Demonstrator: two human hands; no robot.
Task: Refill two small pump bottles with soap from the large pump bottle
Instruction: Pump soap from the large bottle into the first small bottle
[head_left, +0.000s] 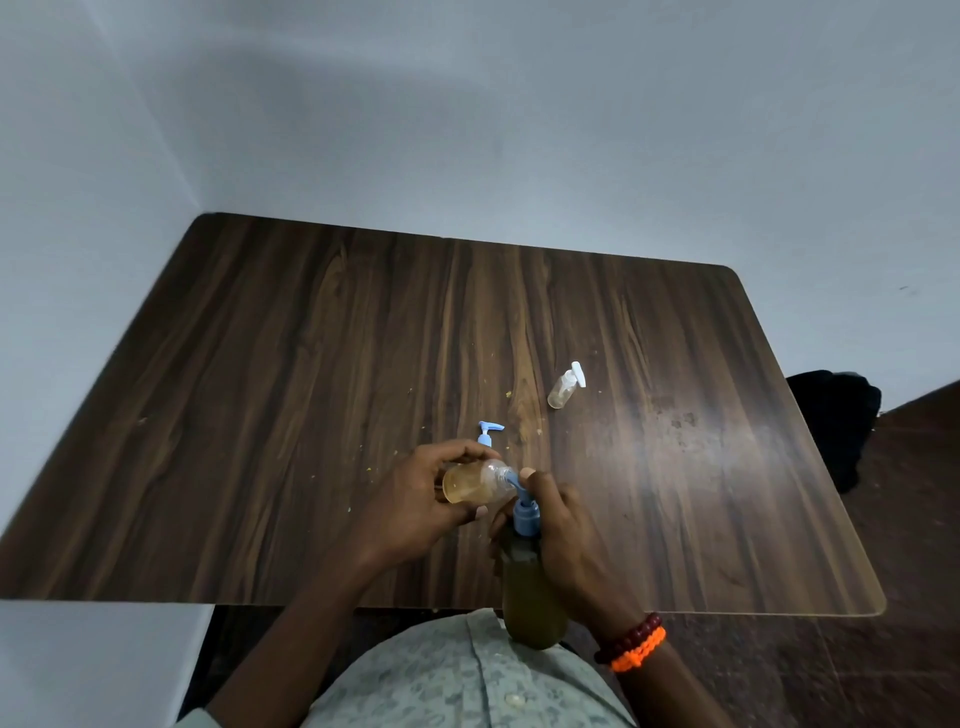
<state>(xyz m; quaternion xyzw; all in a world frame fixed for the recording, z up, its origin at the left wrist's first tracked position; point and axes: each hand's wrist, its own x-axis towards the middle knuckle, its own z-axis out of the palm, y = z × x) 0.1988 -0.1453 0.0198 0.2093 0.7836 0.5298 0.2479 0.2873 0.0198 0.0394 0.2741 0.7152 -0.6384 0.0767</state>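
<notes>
Large pump bottle: dark soap inside, blue pump head at top; held near the table's near edge, above the person's lap, tilted away from the camera.
Right hand: wrapped round the large bottle's neck, forefinger on the pump head.
Open small bottle: clear, amber soap inside, lying nearly sideways, mouth against the blue spout.
Left hand: fingers and thumb curled round the open small bottle.
Blue pump top: off its bottle, on the table just behind the left hand.
Second small bottle: white pump fitted, lying on its side, well apart to the right; contents unclear.
Spill risk: spout slipping off the small mouth under a hard press would likely send soap onto fingers or shirt.
Overflow risk: tipped this far, soap may run back out.
Grip risk: soapy fingers could let the small bottle turn.
</notes>
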